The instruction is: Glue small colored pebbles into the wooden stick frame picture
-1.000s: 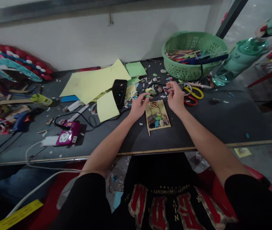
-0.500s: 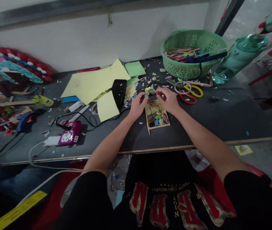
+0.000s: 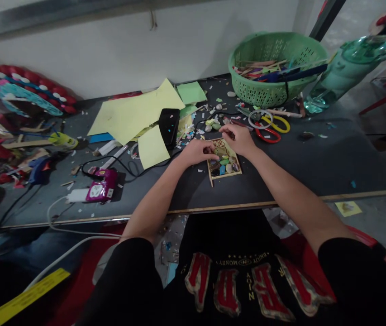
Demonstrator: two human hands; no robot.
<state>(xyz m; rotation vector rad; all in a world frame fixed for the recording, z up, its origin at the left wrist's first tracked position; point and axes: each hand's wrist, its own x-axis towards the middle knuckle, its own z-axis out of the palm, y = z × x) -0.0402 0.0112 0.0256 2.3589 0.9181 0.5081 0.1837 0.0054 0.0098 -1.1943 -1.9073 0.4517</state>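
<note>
A small wood-framed panel (image 3: 239, 168) lies on the dark table between my hands. Its lower part carries several coloured pebbles (image 3: 229, 168), and dark red line-like loops (image 3: 220, 144) cross the upper part. My left hand (image 3: 197, 152) reaches over the panel's left side, thumb and fingers a little apart above the pebbles; no held thing shows. At the panel's upper right is my right hand (image 3: 239, 139), its thumb and forefinger pinched together. Whatever they hold, if anything, is too small to make out. Loose pebbles (image 3: 216, 126) lie just beyond the panel.
Beyond my right hand are scissors (image 3: 270, 136), a ring of tape (image 3: 259, 119), a green basket of sticks (image 3: 260, 93) and a bottle (image 3: 335, 77). To the left lie a phone (image 3: 169, 128), yellow paper (image 3: 128, 113), a purple power adapter (image 3: 102, 185) with cables and a glue gun (image 3: 40, 170).
My left hand has come down from the panel's top edge onto its left side, over the pebbles. The right hand stays near the upper right corner. The view has shifted slightly.
</note>
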